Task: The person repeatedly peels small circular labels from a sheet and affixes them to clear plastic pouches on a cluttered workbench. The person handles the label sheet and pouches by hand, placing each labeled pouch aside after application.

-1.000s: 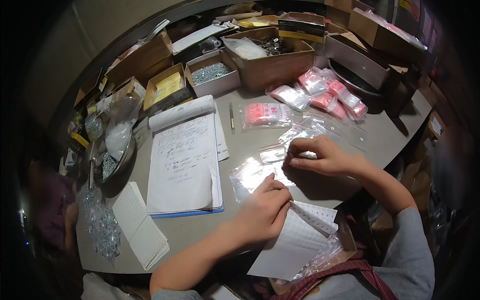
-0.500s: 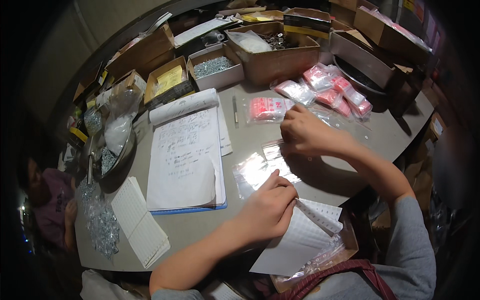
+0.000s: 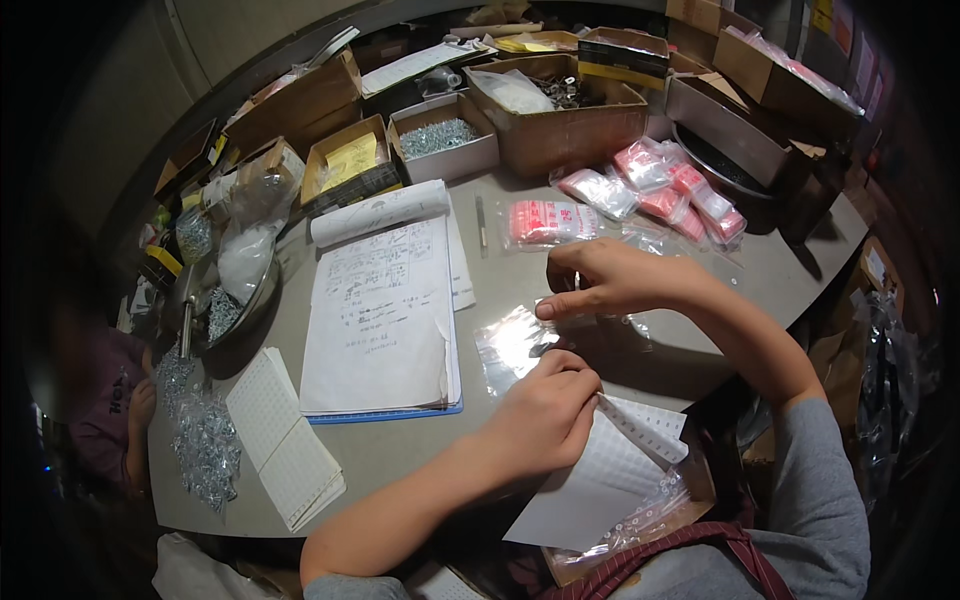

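Note:
My left hand (image 3: 540, 412) is closed, its fingers curled over the top corner of a white label sheet (image 3: 565, 490) with rows of small print. That sheet hangs past the table's near edge, one side folded over. Just beyond, several clear plastic bags (image 3: 508, 350) lie flat on the table, shiny under the light. Above their right side hovers my right hand (image 3: 620, 280), fingers bent and thumb apart from the forefinger. Nothing shows between them. Below the label sheet, a cardboard box (image 3: 700, 480) holds clear bags with small white rings.
A clipboard of handwritten papers (image 3: 380, 310) lies left of my hands, with folded printed sheets (image 3: 285, 435) nearby. Red-and-clear bag packs (image 3: 550, 222) sit beyond. Boxes of metal parts (image 3: 440, 135) line the back; bagged screws (image 3: 205, 450) lie left, near another person (image 3: 105, 400).
My right hand has lifted slightly off the bags, and its thumb has parted from the forefinger. My left hand keeps the label sheet. The whole view has shifted a little.

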`<state>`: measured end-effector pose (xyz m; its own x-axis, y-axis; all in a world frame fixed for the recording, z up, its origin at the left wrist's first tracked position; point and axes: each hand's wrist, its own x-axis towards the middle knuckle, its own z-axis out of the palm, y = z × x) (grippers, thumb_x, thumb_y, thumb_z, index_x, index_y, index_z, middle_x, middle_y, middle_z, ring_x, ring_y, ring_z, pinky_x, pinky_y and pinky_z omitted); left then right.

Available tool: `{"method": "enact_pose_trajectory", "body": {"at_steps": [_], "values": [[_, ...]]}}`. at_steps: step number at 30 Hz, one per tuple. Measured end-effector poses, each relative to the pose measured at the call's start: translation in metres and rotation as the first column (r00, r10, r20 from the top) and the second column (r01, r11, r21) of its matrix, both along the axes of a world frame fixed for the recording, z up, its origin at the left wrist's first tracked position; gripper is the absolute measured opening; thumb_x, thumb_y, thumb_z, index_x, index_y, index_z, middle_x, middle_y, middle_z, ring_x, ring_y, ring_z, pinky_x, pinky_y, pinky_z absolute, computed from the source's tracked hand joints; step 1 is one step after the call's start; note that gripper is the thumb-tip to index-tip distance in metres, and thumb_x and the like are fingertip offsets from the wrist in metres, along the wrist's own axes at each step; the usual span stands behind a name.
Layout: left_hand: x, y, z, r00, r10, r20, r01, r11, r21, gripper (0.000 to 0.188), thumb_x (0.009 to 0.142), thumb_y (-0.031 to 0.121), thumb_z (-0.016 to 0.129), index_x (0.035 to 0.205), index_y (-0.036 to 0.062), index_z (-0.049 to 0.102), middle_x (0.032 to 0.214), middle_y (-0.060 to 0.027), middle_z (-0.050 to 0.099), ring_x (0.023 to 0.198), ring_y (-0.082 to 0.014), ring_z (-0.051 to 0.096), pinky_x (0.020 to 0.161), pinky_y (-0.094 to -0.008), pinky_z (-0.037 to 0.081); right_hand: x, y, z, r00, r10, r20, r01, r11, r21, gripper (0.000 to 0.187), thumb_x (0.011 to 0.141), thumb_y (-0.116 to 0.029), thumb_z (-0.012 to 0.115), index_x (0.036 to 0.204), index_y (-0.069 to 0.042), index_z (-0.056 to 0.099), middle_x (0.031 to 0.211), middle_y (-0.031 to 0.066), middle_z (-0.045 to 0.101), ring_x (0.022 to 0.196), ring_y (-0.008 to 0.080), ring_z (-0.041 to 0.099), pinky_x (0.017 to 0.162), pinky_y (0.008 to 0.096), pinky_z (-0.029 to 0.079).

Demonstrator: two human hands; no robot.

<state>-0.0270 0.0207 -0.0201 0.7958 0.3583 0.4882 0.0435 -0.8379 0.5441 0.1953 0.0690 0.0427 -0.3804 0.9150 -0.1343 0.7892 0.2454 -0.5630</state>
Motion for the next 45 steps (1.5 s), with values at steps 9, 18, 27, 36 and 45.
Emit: {"method": "enact_pose_trajectory", "body": {"at_steps": [9, 18, 27, 36, 45], "values": [[0.003, 0.001, 0.004, 0.996, -0.075, 0.054, 0.073, 0.997, 0.038, 0.007, 0.086, 0.000, 0.063, 0.093, -0.0022, 0.061, 0.085, -0.0163, 0.064, 0.098, -0.0344, 0.064, 0.105, -0.0549, 0.048, 0.011, -0.011, -0.026, 0.964, -0.052, -0.262, 0.083, 0.990, 0.109, 0.034, 0.096, -0.019, 0.072, 0.119, 0.004, 0.058, 0.102, 0.0131, 0.069, 0.093, 0.0212, 0.069, 0.081, 0.0345, 0.055], [-0.001, 0.007, -0.001, 0.999, 0.040, -0.035, -0.039, 0.999, 0.018, 0.013, 0.082, -0.002, 0.065, 0.095, -0.0014, 0.063, 0.092, -0.0190, 0.064, 0.097, -0.0410, 0.063, 0.090, -0.0464, 0.053, 0.035, -0.020, -0.027, 0.629, -0.245, -0.738, 0.168, 0.970, -0.179, 0.033, 0.099, -0.001, 0.063, 0.130, 0.002, 0.054, 0.108, 0.0108, 0.066, 0.094, 0.0201, 0.071, 0.081, 0.0341, 0.062], [0.003, -0.009, 0.020, 0.985, -0.158, 0.073, 0.143, 0.973, 0.179, 0.017, 0.076, -0.003, 0.068, 0.093, -0.0018, 0.063, 0.086, -0.0158, 0.061, 0.096, -0.0342, 0.063, 0.110, -0.0527, 0.048, 0.025, -0.020, -0.045, 0.668, -0.145, -0.730, 0.116, 0.989, -0.090, 0.046, 0.104, -0.013, 0.059, 0.147, 0.001, 0.049, 0.141, 0.0143, 0.061, 0.115, 0.0189, 0.065, 0.102, 0.0349, 0.052], [0.004, 0.004, 0.003, 0.999, -0.006, 0.042, 0.006, 1.000, 0.003, 0.008, 0.086, -0.002, 0.064, 0.094, -0.0029, 0.061, 0.089, -0.0179, 0.064, 0.098, -0.0362, 0.062, 0.101, -0.0478, 0.048, 0.043, -0.024, -0.043, 0.742, -0.182, -0.646, 0.221, 0.975, -0.021, 0.052, 0.098, -0.014, 0.063, 0.145, 0.001, 0.050, 0.143, 0.0156, 0.056, 0.123, 0.0248, 0.061, 0.103, 0.0377, 0.051], [-0.005, 0.005, 0.011, 0.994, 0.103, 0.035, -0.100, 0.992, -0.075, 0.009, 0.088, 0.000, 0.065, 0.097, -0.0012, 0.066, 0.100, -0.0180, 0.066, 0.100, -0.0362, 0.063, 0.088, -0.0411, 0.052, 0.031, -0.120, -0.016, 0.929, -0.023, -0.369, 0.212, 0.851, 0.480, 0.045, 0.092, -0.018, 0.064, 0.132, 0.003, 0.057, 0.136, 0.0236, 0.057, 0.126, 0.0381, 0.058, 0.107, 0.0435, 0.046]]}}
